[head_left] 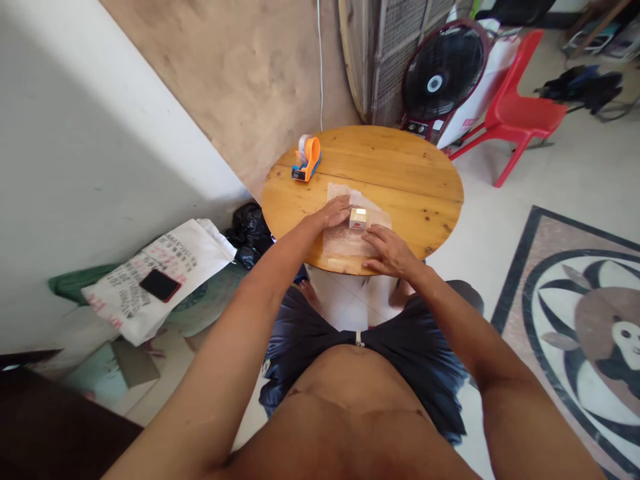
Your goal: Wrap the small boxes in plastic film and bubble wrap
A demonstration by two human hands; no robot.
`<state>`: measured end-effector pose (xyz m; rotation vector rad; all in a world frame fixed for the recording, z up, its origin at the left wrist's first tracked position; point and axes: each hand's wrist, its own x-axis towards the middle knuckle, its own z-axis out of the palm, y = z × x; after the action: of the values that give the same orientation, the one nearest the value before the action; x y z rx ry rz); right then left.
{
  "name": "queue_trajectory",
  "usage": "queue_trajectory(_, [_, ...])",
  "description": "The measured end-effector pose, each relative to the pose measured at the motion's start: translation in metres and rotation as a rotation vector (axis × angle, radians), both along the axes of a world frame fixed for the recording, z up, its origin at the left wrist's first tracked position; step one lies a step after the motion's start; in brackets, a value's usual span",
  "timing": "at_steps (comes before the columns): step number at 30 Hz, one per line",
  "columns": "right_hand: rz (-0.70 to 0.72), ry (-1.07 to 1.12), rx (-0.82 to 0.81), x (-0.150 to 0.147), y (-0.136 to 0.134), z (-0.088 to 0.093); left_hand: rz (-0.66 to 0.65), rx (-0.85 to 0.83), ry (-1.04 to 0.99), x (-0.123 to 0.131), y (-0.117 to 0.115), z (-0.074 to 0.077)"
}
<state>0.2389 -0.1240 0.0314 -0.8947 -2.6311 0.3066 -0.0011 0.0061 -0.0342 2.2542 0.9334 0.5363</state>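
A small pale box (357, 219) stands on a sheet of bubble wrap (345, 243), which lies spread on the round wooden table (400, 157). Just left of the box, my left hand (336, 211) rests on the wrap with its fingers stretched out. My right hand (390, 251) lies to the right of the box, fingers apart, over the near right part of the wrap. Neither hand grips the box. Toward the table's far left edge stands an orange and blue tape dispenser (307, 160) with a roll of clear tape.
Behind the table, to the right, are a dark fan (443, 73) and a red chair (530, 110). A dark phone (160, 285) lies on a white printed sack (135, 293) at the left. Black plastic bags (247, 230) sit beside the table's left edge.
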Motion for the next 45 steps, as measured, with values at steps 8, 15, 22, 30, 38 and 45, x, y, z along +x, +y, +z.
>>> queue_trajectory(8, [-0.003, -0.122, 0.124, -0.014, -0.003, 0.004, 0.013, -0.129, -0.062, -0.007, -0.009, 0.022])
queue_trajectory(15, [-0.052, -0.093, 0.100, -0.019, -0.002, -0.005, 0.064, -0.053, -0.042, -0.006, -0.039, 0.036])
queue_trajectory(22, [-0.175, -0.003, 0.053, -0.028, 0.003, 0.001, 0.163, -0.187, 0.005, -0.003, -0.042, 0.039])
queue_trajectory(30, [-0.256, 0.047, 0.015, -0.028, 0.005, 0.002, 0.133, -0.214, 0.005, -0.005, -0.042, 0.050])
queue_trajectory(38, [-0.227, 0.119, -0.071, -0.027, 0.014, 0.007, 0.085, -0.271, -0.084, -0.008, -0.042, 0.049])
queue_trajectory(45, [-0.267, 0.043, -0.108, -0.029, 0.039, 0.017, 0.053, -0.292, -0.175, -0.011, -0.035, 0.052])
